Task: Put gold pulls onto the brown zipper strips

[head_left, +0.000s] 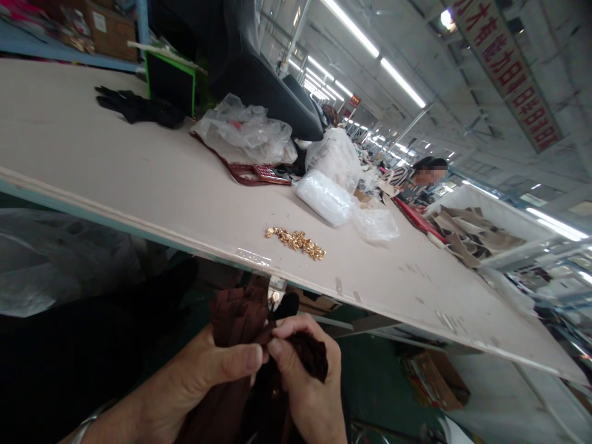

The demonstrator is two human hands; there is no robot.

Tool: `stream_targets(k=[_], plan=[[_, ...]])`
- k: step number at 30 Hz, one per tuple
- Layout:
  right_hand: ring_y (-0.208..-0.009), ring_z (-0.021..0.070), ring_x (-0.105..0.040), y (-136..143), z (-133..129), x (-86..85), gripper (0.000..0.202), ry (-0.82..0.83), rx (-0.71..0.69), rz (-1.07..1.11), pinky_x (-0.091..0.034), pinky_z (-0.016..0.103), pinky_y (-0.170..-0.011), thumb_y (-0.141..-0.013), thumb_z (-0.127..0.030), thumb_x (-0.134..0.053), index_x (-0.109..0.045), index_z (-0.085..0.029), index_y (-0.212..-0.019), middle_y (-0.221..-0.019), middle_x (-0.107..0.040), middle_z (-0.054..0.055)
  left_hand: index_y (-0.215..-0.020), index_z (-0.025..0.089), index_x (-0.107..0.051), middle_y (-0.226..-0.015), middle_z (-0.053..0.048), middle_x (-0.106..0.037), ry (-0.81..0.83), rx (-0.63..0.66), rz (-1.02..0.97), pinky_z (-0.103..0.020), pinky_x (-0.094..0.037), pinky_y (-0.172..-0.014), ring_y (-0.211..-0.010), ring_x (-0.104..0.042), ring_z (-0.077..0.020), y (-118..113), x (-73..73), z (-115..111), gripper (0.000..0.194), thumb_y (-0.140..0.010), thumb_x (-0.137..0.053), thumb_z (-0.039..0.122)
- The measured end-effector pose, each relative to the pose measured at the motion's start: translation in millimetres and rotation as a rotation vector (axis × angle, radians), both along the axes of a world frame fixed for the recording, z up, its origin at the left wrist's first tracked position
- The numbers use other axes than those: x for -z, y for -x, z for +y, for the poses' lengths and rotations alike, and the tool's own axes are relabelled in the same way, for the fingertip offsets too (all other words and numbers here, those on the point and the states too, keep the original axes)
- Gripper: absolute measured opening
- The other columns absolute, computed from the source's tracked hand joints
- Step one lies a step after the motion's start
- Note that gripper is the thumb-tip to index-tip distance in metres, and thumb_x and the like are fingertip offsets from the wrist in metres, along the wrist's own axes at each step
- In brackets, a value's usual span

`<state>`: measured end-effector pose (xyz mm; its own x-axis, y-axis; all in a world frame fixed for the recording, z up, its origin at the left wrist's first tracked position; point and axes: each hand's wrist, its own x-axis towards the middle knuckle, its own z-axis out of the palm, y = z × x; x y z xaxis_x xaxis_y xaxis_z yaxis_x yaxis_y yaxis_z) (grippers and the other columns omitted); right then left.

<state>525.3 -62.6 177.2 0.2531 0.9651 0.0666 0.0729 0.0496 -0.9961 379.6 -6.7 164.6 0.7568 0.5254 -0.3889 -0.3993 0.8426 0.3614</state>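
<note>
Dark brown fabric (238, 320), folded in layers, is gathered below the table edge. My left hand (217, 364) is closed on it, thumb pressed across the folds. My right hand (308, 376) pinches a strip of the same brown fabric between thumb and fingertips, with a dark bunched part inside its curled fingers. Both hands nearly touch. Just above them a small metal clamp-like piece (276, 291) with a gold-coloured bit sits at the table edge. On the table beyond lies a heap of small gold metal pieces (298, 242).
Clear plastic bags (328, 197) and a dark red item with a plastic bag (250, 132) lie on the table (152, 166). A black glove-like item (139, 106) is at the far left. A bin of brown pieces (481, 228) and a person (423, 179) are at right.
</note>
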Motion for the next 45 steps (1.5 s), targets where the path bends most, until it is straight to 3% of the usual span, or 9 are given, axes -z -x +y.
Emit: stream_targets(k=[4,9,12,20,28,32,35,41,45], plan=[[-0.053,0.0092,-0.053,-1.2,-0.9,3.2,0.015,0.017,0.054,0.033,-0.04,0.019,-0.046,-0.081,-0.032,-0.074,-0.068,-0.019,-0.081,-0.075,-0.068,0.001,-0.074,0.018,-0.077,-0.058,-0.003,-0.072,0.07,-0.069,0.069,-0.024,-0.055,-0.056,-0.053,-0.066,-0.0158,-5.0,-2.1,-1.9,0.029,-0.057,-0.092,0.036],[-0.043,0.0045,-0.038,1.2,-1.1,10.7,0.036,0.083,0.164,0.192,-0.029,0.016,-0.038,-0.075,-0.04,-0.079,-0.07,-0.021,-0.104,-0.069,-0.063,-0.002,-0.099,0.025,-0.076,-0.079,-0.002,-0.079,-0.131,-0.139,0.154,-0.033,-0.06,-0.073,-0.072,-0.075,-0.023,-6.4,0.8,-0.3,0.039,-0.062,-0.089,0.024],[-0.041,0.004,-0.034,3.8,-1.8,11.8,0.032,0.123,0.172,0.191,-0.028,0.015,-0.037,-0.073,-0.043,-0.081,-0.072,-0.018,-0.091,-0.056,-0.053,-0.006,-0.107,0.026,-0.074,-0.087,-0.002,-0.081,-0.241,-0.141,0.234,-0.034,-0.061,-0.079,-0.08,-0.076,-0.0246,-3.6,7.6,0.6,0.046,-0.063,-0.089,0.029],[-0.039,0.0048,-0.034,5.3,-4.3,8.4,0.027,0.17,0.158,0.125,-0.029,0.016,-0.038,-0.077,-0.041,-0.075,-0.075,-0.017,-0.088,-0.046,-0.044,-0.008,-0.091,0.025,-0.075,-0.088,-0.002,-0.08,-0.4,-0.143,0.379,-0.031,-0.061,-0.074,-0.08,-0.075,-0.0239,-2.2,10.3,2.6,0.031,-0.065,-0.087,0.036],[-0.04,0.0061,-0.035,6.8,-0.9,6.8,0.025,0.124,0.201,0.106,-0.032,0.017,-0.037,-0.073,-0.04,-0.078,-0.072,-0.016,-0.075,-0.047,-0.045,-0.006,-0.081,0.025,-0.073,-0.069,0.003,-0.076,-0.179,-0.2,0.266,-0.031,-0.06,-0.062,-0.064,-0.072,-0.0215,-6.1,5.1,-0.2,0.036,-0.053,-0.093,0.03],[-0.04,0.0064,-0.036,7.9,0.1,8.9,0.026,0.122,0.218,0.106,-0.034,0.018,-0.038,-0.074,-0.041,-0.077,-0.071,-0.016,-0.076,-0.047,-0.046,-0.006,-0.084,0.026,-0.072,-0.065,0.008,-0.072,-0.292,-0.186,0.354,-0.022,-0.057,-0.061,-0.065,-0.07,-0.0159,-1.7,3.5,3.3,0.042,-0.05,-0.094,0.018],[-0.043,0.0067,-0.038,9.2,0.2,9.8,0.022,0.098,0.231,0.06,-0.034,0.018,-0.041,-0.074,-0.037,-0.078,-0.071,-0.016,-0.075,-0.049,-0.048,-0.006,-0.08,0.024,-0.072,-0.071,0.006,-0.074,-0.335,-0.227,0.463,-0.021,-0.057,-0.065,-0.069,-0.069,-0.0159,-1.0,3.9,5.9,0.033,-0.054,-0.092,0.021],[-0.044,0.007,-0.038,11.4,1.3,9.8,0.021,0.113,0.204,0.02,-0.034,0.019,-0.043,-0.079,-0.037,-0.074,-0.069,-0.017,-0.075,-0.05,-0.047,-0.007,-0.077,0.021,-0.073,-0.077,0.001,-0.075,-0.247,-0.297,0.43,-0.028,-0.058,-0.069,-0.073,-0.069,-0.0189,-6.6,2.9,5.7,0.027,-0.056,-0.09,0.026],[-0.053,0.0101,-0.049,13.6,2.5,8.9,0.017,0.077,0.204,-0.064,-0.041,0.021,-0.051,-0.081,-0.033,-0.071,-0.07,-0.017,-0.076,-0.059,-0.058,-0.003,-0.076,0.021,-0.072,-0.07,0.004,-0.073,-0.204,-0.343,0.441,-0.024,-0.056,-0.065,-0.066,-0.068,-0.0156,-10.1,3.0,5.0,0.031,-0.053,-0.092,0.027]])
